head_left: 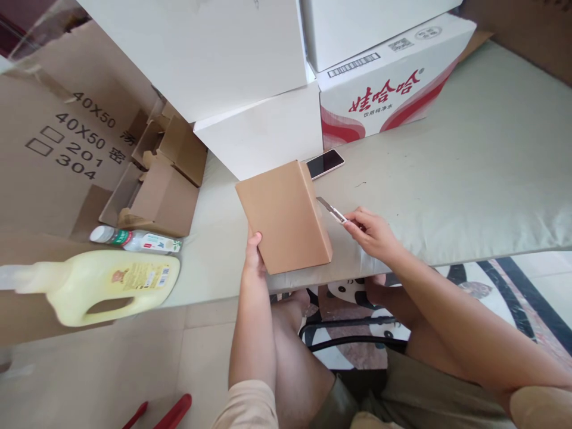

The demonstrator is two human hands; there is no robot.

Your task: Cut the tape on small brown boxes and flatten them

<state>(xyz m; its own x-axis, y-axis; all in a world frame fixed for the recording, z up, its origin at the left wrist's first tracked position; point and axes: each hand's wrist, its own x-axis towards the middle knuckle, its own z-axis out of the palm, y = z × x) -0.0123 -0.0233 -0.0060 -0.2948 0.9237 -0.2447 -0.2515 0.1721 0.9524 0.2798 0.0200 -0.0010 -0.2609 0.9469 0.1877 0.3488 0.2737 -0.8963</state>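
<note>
A plain brown cardboard box (281, 220) is tilted up over the front part of the padded bench. My left hand (254, 253) grips its lower left edge, the thumb on the near face and the other fingers hidden behind. To the right, my right hand (369, 232) is closed around a utility knife (331, 210) with its blade out. The blade tip points left at the box's right side, very near it; whether it touches I cannot tell. Just behind the box lies a phone (326, 162), partly covered by it.
White cartons (263, 125) stack along the back, beside a red-and-white water carton (384, 89). At left are small open brown boxes (161, 190), a clear bottle (136, 239) and a yellow jug (116, 283) lying sideways. The padded bench surface (447, 173) stretches right.
</note>
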